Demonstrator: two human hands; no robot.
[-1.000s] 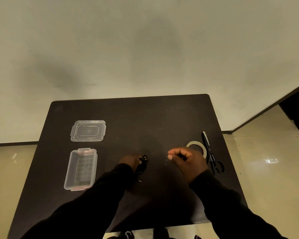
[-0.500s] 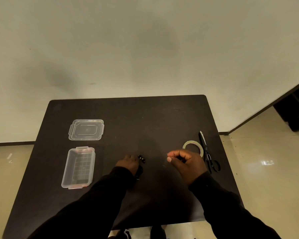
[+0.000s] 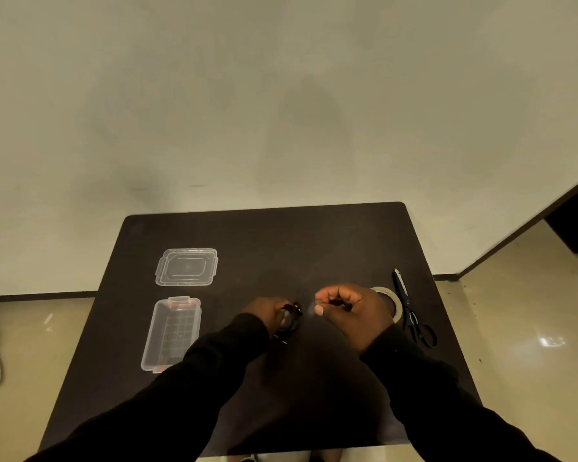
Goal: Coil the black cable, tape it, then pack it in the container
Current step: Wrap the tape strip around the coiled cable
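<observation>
My left hand [image 3: 267, 311] is closed around the coiled black cable [image 3: 291, 320], whose loops and plug stick out on the right of my fist above the dark table [image 3: 314, 241]. My right hand [image 3: 351, 311] sits just right of it, thumb and forefinger pinching a small clear piece of tape [image 3: 311, 309]. The two hands are a few centimetres apart. The clear container [image 3: 171, 333] stands open at the left, with its lid [image 3: 186, 266] lying separately behind it.
A roll of clear tape [image 3: 392, 303] lies partly hidden behind my right hand. Black scissors [image 3: 411, 311] lie just right of the roll, near the table's right edge. A wall stands behind the table, with floor on both sides.
My right hand has moved left, closer to the cable in my left hand, now hiding part of the tape roll. The left hand has kept its grip on the coil.
</observation>
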